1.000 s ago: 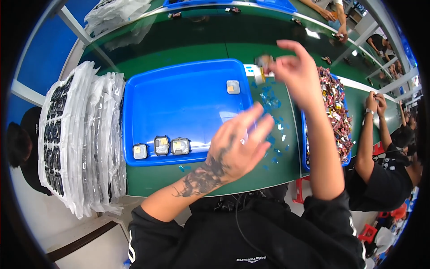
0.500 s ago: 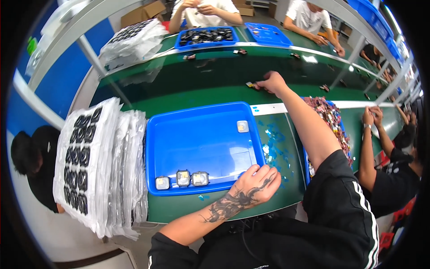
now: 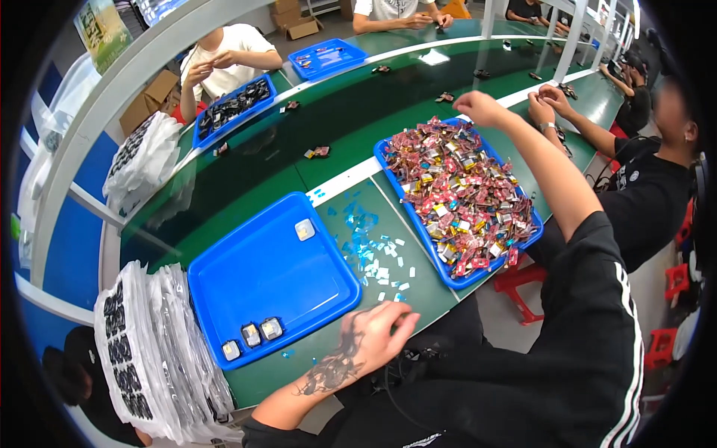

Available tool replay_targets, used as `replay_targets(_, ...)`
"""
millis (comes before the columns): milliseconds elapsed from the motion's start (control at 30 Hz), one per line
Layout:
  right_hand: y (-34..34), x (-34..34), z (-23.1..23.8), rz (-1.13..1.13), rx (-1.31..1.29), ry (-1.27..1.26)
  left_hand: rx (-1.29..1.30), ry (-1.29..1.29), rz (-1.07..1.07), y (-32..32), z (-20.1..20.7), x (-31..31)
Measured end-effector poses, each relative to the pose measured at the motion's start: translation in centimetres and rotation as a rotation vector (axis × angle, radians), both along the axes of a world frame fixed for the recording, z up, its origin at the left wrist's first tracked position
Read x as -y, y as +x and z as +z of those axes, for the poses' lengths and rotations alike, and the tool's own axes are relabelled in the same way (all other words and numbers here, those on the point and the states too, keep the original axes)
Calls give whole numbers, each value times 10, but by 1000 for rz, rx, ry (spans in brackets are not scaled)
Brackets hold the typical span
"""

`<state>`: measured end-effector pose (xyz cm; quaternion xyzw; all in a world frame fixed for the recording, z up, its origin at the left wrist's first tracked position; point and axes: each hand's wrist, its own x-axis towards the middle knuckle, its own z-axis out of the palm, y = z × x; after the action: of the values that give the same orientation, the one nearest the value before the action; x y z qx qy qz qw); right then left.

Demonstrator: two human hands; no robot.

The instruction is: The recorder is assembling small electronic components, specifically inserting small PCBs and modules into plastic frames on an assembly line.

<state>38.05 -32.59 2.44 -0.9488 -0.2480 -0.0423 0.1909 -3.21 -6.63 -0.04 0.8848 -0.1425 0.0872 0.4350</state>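
Left hand (image 3: 377, 332) curled at table (image 3: 418, 291) edge; right hand (image 3: 478, 107) outstretched.

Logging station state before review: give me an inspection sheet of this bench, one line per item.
Surface: green bench with a white stripe.
Job's things: blue tray holding four small square parts; second tray heaped with red packets.
Clutter: blue film scraps between the trays; bagged stacks at the left.
Hands: left hand resting at the bench edge; right hand reaching beyond the packets, grip not readable.
Cables: nothing seen.
Surroundings: other people at nearby benches with blue trays.
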Motion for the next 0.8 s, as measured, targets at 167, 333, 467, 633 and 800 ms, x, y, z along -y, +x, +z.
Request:
replay_targets(167,22,23,-31,64,-149,-8,-1043,-634,-170,16,8,57)
replay_targets(333,25,12,-16,138,-174,-87,-930,-1154,58,17,-13,105)
replay_targets(467,32,23,-14,-85,-244,-186,-922,-1467,220,30,10,97)
replay_targets(633,-1,63,7,-377,-390,-230,-773,-1382,359,74,19,58)
replay_targets(800,-55,75,4,-374,-355,-273,-786,-1106,447,114,-6,12)
